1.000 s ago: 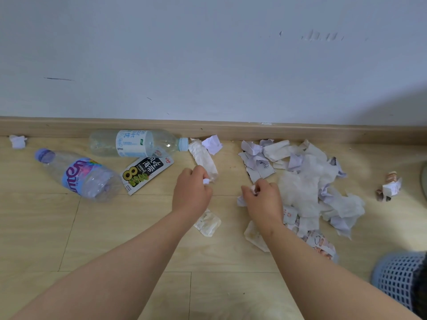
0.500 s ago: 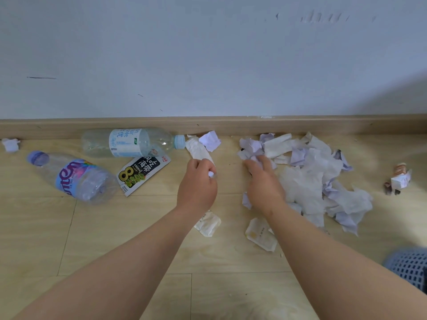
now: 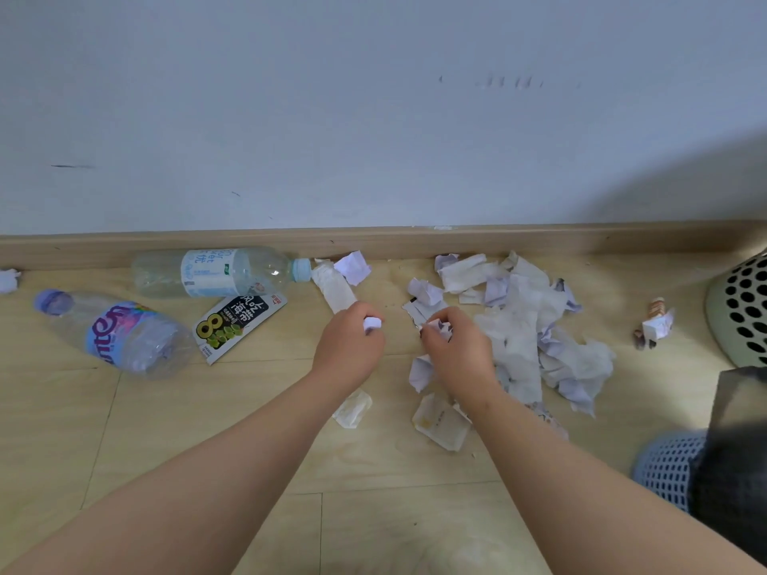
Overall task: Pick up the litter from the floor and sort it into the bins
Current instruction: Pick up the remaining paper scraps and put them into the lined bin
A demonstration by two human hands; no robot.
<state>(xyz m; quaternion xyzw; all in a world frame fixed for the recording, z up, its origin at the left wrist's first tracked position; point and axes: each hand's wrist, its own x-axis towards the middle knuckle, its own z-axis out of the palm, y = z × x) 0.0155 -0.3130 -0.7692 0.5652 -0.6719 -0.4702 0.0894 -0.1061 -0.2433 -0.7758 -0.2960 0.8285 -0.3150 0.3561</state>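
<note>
1. Nearest, at the right edge, a blue mesh bin (image 3: 664, 471) stands partly hidden by something dark.
2. A little farther, a flat pale wrapper (image 3: 442, 423) lies on the wood floor (image 3: 207, 450) beside the right forearm. A small clear wrapper (image 3: 352, 408) shows from under the left wrist.
3. The left hand (image 3: 348, 346) is curled, and its fingertips pinch a small white scrap (image 3: 372, 323).
4. The right hand (image 3: 458, 352) is curled round a crumpled paper ball (image 3: 438, 327) at the left edge of the paper pile (image 3: 523, 329), which spreads to its right.
5. To the left, a purple-label bottle (image 3: 112, 334) lies on its side, with a black snack packet (image 3: 238, 323) just beside it on the right.
6. To the right, a small sweet wrapper (image 3: 655, 323) lies between the pile and a green perforated bin (image 3: 743, 313).
7. Farthest, along the skirting board (image 3: 415, 242), a clear bottle (image 3: 220, 271) lies on its side, its cap just beside a rolled tissue (image 3: 334, 286).
</note>
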